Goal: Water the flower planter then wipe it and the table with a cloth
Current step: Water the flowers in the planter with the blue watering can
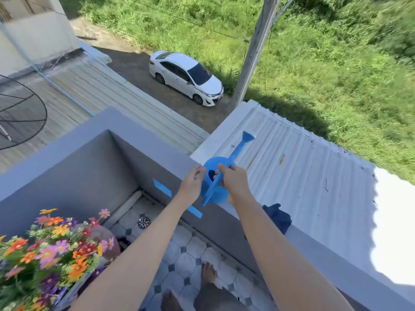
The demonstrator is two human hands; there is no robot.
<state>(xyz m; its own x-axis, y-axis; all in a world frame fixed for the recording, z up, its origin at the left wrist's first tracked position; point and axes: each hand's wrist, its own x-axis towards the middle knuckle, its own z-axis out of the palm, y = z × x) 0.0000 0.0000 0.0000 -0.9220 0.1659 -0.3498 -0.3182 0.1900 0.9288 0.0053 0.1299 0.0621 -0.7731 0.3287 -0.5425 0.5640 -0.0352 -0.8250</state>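
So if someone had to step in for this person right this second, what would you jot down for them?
Right hand: grip closed on the handle of the blue watering can, which sits on the balcony ledge.
Left hand: fingers against the can's side, steadying it.
Dark cloth: lying on the ledge, just right of the can.
Flower planter: lower left, apart from the can.
Done: nothing visibly so.
Left: carry the can over, water the flowers, then wipe planter and table.

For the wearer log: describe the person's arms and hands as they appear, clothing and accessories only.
Both forearms are bare up to the frame edge, no sleeves showing. The left hand and the right hand wear no gloves; no rings, watch, or bracelet can be seen from this angle. The fingers look slim, with short nails where visible. No tattoos or markings show on either arm.
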